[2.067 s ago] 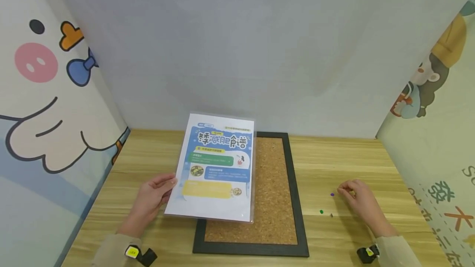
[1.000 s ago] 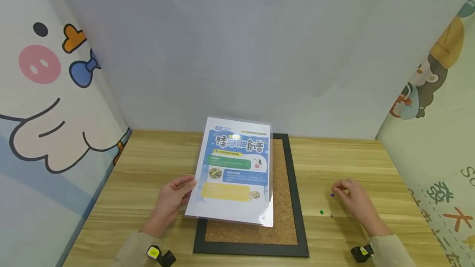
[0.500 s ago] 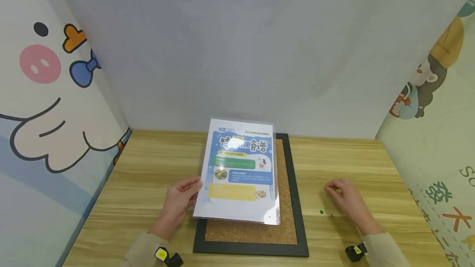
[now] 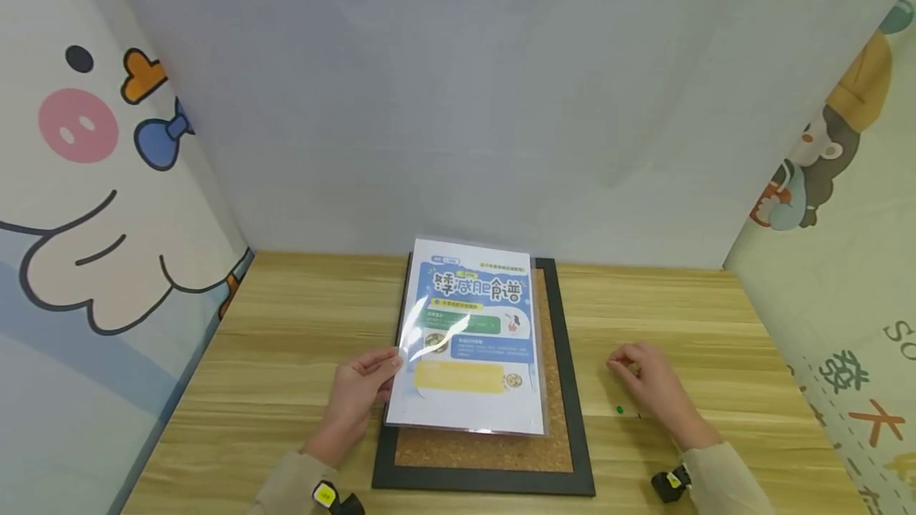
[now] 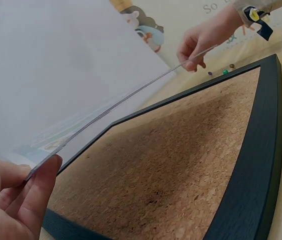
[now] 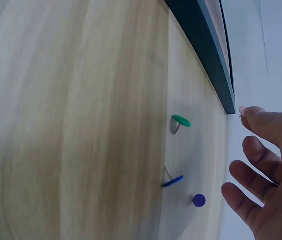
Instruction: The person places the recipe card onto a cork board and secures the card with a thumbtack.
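Observation:
My left hand (image 4: 358,388) pinches the left edge of a laminated poster (image 4: 472,412) between thumb and fingers. The poster, printed in blue, green and yellow, is tilted over a black-framed corkboard (image 4: 487,451) and hides much of it. In the left wrist view its thin edge stands clear of the cork (image 5: 156,160). My right hand (image 4: 647,380) is raised to the right of the board, thumb and forefinger together. From those fingertips a tiny pin point sticks out in the right wrist view, from a thumbtack (image 6: 241,116) whose head is hidden by the fingers.
Right of the board, on the wooden table (image 4: 300,292), lie a green thumbtack (image 6: 181,120), a blue thumbtack (image 6: 173,181) and a purple thumbtack (image 6: 199,200). A pale backdrop (image 4: 465,102) rises behind the table, with cartoon-printed panels on both sides.
My left hand has carried the poster to the right and slightly lower, more squarely over the corkboard. My right hand has moved left, nearer the board's frame, with its fingertips still together.

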A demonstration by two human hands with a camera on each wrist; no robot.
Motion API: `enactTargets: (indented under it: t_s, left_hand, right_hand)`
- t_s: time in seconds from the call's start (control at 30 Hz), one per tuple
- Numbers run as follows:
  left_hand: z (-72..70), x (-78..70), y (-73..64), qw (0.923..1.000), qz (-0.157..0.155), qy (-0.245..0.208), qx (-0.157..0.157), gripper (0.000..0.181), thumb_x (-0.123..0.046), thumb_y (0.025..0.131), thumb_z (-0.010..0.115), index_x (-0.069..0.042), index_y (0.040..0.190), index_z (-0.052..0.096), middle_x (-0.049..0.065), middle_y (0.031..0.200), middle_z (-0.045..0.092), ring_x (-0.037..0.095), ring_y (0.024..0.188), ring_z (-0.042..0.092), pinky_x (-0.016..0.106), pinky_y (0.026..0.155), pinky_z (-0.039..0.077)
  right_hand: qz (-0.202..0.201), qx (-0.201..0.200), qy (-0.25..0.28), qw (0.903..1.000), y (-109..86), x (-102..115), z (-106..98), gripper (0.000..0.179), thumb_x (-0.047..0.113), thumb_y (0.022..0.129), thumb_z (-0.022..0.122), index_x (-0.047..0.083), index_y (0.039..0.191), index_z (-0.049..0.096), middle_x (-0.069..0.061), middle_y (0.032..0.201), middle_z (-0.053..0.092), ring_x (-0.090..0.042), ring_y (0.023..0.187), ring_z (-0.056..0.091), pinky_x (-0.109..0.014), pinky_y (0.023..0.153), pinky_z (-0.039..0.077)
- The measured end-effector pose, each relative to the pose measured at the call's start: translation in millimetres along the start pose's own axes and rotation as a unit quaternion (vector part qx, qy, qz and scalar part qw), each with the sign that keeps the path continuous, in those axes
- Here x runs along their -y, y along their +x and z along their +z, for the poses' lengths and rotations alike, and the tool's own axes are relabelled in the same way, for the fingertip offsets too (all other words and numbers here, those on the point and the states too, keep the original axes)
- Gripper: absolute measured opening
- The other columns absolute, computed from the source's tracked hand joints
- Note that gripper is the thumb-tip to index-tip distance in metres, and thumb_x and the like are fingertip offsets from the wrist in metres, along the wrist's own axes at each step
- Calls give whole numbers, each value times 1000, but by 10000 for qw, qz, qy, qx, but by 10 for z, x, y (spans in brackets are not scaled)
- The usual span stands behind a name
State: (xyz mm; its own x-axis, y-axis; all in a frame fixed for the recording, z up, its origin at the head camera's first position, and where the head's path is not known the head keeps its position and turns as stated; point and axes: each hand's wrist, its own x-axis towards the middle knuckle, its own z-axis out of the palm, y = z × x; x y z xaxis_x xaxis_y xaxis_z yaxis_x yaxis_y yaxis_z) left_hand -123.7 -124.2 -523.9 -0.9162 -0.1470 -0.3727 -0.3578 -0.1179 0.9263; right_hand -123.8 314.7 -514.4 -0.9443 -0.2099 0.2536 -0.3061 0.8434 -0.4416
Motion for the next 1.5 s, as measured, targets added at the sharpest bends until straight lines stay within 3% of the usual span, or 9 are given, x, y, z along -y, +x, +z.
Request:
enactTargets:
  t_s: [0.47, 0.97, 1.33, 1.5]
  left_hand:
    - [120, 10, 5, 9992, -95, 368, -109, 30, -18, 84, 71, -3, 110, 68, 8, 90, 70, 14, 67, 63, 26, 56, 53]
    - [228, 42, 35, 9999, -68, 111, -33, 28, -9, 84, 69, 3, 110, 67, 9, 83, 70, 11, 59, 63, 25, 49, 51]
    - [229, 52, 37, 9994, -36, 342, 29, 28, -12, 85, 69, 2, 110, 66, 10, 86, 70, 12, 62, 63, 26, 52, 52]
    - [237, 54, 28, 9967, 70, 806, -27, 27, -18, 85, 70, -4, 107, 68, 9, 90, 68, 14, 68, 63, 28, 56, 53]
  right_hand:
    - [109, 225, 94, 9996, 69, 141, 58, 9, 18, 89, 64, 11, 85, 67, 4, 84, 59, -14, 80, 53, -31, 66, 47]
    - [155, 225, 86, 9996, 85, 149, 72, 10, 19, 90, 63, 10, 86, 67, 2, 85, 59, -15, 81, 54, -33, 66, 47]
    - [203, 226, 141, 9994, 93, 127, 96, 6, 17, 90, 63, 14, 86, 66, 3, 85, 59, -14, 81, 54, -34, 67, 47]
    - [261, 232, 165, 9993, 95, 142, 86, 5, 17, 90, 63, 14, 87, 66, 3, 85, 60, -14, 82, 54, -33, 67, 46]
